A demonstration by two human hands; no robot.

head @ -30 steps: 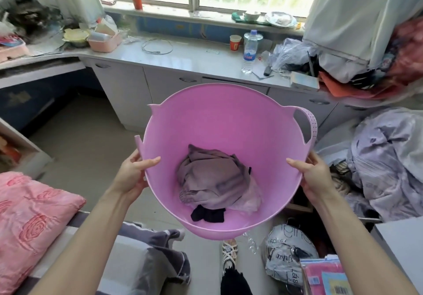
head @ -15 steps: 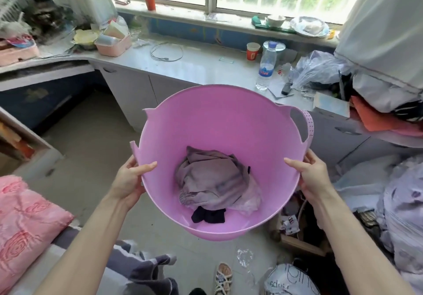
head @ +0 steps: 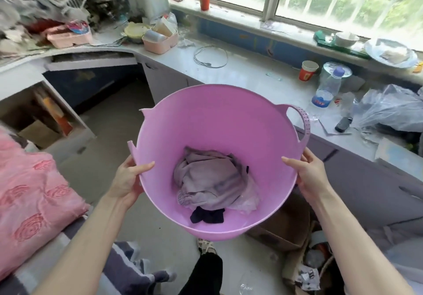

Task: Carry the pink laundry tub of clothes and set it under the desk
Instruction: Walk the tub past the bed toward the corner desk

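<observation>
I hold the pink laundry tub (head: 206,120) in the air over the floor, tilted toward me. My left hand (head: 128,180) grips its left rim, thumb inside. My right hand (head: 311,175) grips the right rim just below the loop handle (head: 304,123). Inside lie greyish-mauve clothes (head: 210,180) and a small dark piece (head: 207,215). The white desk (head: 240,75) runs under the window and bends to the left. A dark opening under the desk (head: 96,86) shows at the left, with bare floor in front of it.
On the desk stand a water bottle (head: 327,88), a red paper cup (head: 307,70), a pink box (head: 160,40), a cable and plastic bags (head: 389,109). A pink pillow (head: 29,198) lies at my left. A cardboard box (head: 283,228) and clutter sit at the right floor.
My view has swung left and the tub with it. The desk's left corner and the opening beneath it have come into sight. Both hands keep the same grip.
</observation>
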